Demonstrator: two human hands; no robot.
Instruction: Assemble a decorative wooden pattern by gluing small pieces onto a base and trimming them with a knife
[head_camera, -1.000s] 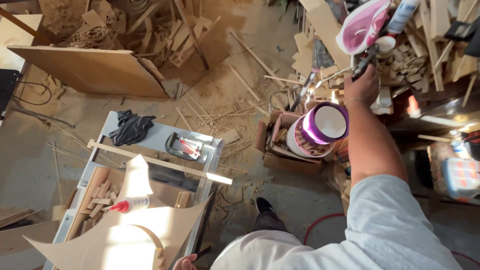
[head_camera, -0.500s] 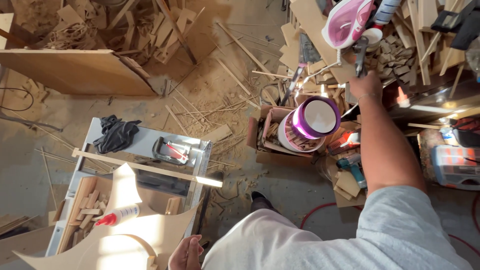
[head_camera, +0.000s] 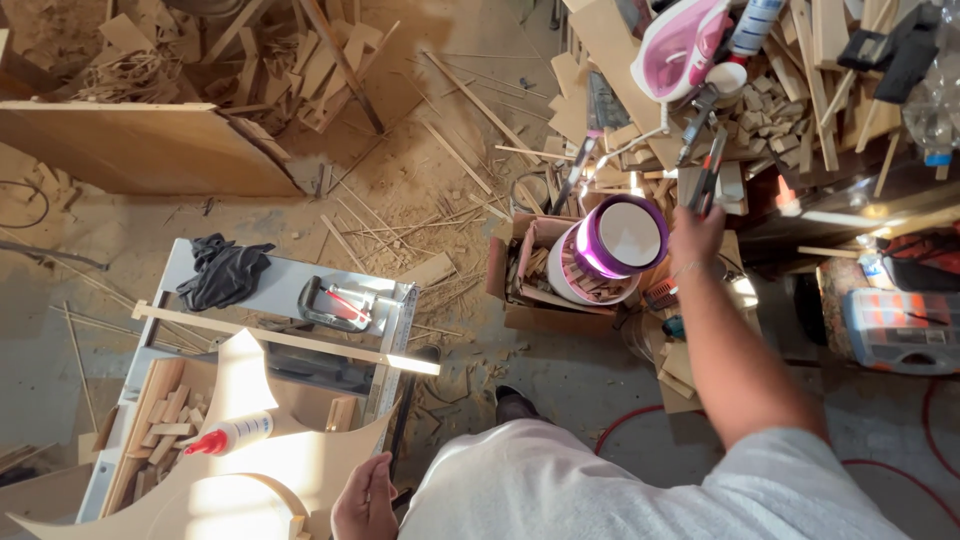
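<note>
The right hand (head_camera: 697, 232) was stretched up toward the upper right of the frame, its fingers curled around the handles of a dark pair of pliers (head_camera: 708, 178); whether the grip was firm could not be told, since the back of the hand hid the fingers. The pliers sat at the edge of a heaped pile of wood offcuts (head_camera: 770, 110), and the likeliest trouble was that pulling them free would drag loose blocks down with them. Just above them a pink iron (head_camera: 682, 45) lay tilted on that heap with a tube (head_camera: 752, 25) beside it, and either looked liable to slide if the scraps shifted. Directly below the hand stood a white bucket with a purple rim (head_camera: 612, 250), just beside a cardboard box (head_camera: 530, 270) full of scraps, so anything knocked loose would probably have dropped into or against them. A red cable (head_camera: 620, 425) curled across the floor near the person's shoe (head_camera: 515, 405) and could have caught a foot. The left hand (head_camera: 365, 500) rested at the lower middle of the frame, fingers loosely together, touching the edge of a curved pale board (head_camera: 290, 465) on the desk (head_camera: 395, 330). Further left lay a glue bottle with a red tip (head_camera: 228, 436), a clamp (head_camera: 335, 305), a black rag (head_camera: 222, 270) and a long wooden strip (head_camera: 270, 337) crossing the desk.
</note>
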